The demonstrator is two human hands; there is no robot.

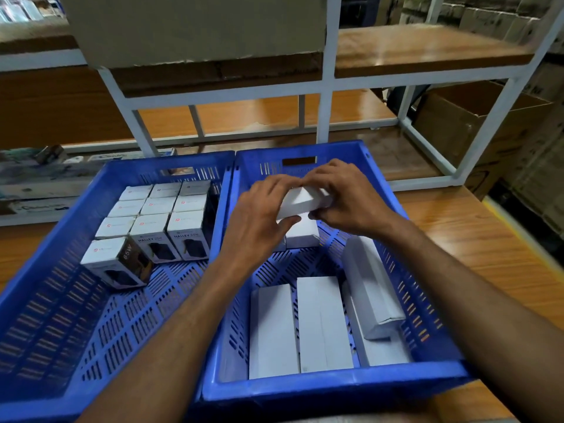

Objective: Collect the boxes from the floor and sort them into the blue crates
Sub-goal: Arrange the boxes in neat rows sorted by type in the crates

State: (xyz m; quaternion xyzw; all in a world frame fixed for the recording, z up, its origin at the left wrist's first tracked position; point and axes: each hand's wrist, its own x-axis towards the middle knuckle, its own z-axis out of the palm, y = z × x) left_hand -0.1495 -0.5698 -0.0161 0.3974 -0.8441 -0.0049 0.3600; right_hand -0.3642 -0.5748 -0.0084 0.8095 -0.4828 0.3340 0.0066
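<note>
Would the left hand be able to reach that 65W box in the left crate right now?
Probably yes, once free: the left hand now helps hold a white box, but the 65W box stands uncovered, nothing crowding its near side.

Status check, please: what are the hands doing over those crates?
Left hand and right hand both grip a white box over the right crate. More white boxes inside. Nothing in the way.

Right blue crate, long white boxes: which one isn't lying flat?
The rightmost long white cardboard box, propped aslant against the blue plastic crate's right wall; the others lie flat.
</note>
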